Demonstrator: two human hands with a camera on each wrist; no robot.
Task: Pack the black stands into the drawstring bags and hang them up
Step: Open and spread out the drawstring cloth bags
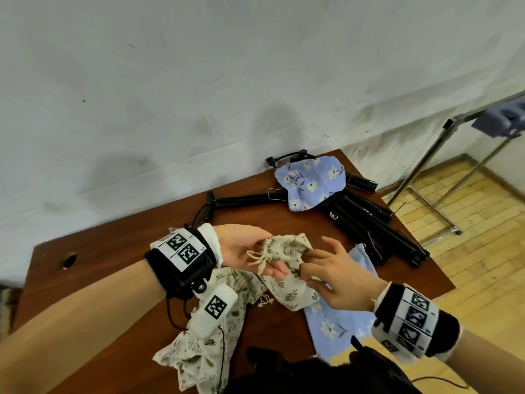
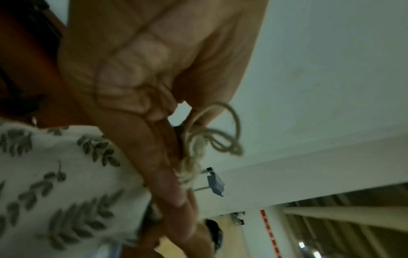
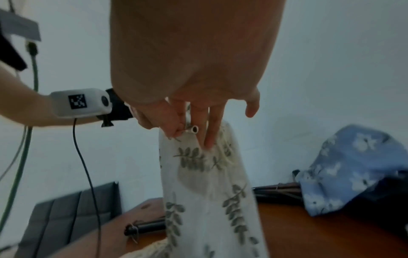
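Brown wooden table [image 1: 113, 245] against a scuffed white wall [image 1: 199, 81]; a metal rack [image 1: 443, 166] stands on the floor to the right, with something bluish hanging at its top bar, too blurred to identify.

Black stands [image 1: 366, 220]: folded, lying in a loose pile across the far half of the table, one long leg stretching left. None is inside a bag as far as visible.

Bags, four visible: a blue flowered bag [image 1: 312, 180] draped over the pile of stands; a second blue bag [image 1: 338, 322] flat on the near right of the table; a cream flowered bag [image 1: 199, 345] crumpled at near left; a leaf-print bag [image 1: 287, 280] held up between both hands above the table's middle.

Left hand [image 1: 244, 248]: palm up, fingers only slightly bent, supporting the gathered mouth of the leaf-print bag; the drawstring [image 2: 212, 137] loops across the fingers. No clear pinch visible in the wrist view.

Right hand [image 1: 335, 271]: thumb and forefinger pinching the bag's mouth edge, remaining fingers spread loose. Right wrist view shows fabric hanging down from that pinch.

Judgement: early stage. Step in hand looks like opening the mouth of the first bag. Remaining: load every stand, draw cords tight, hang the bags, presumably on the rack.
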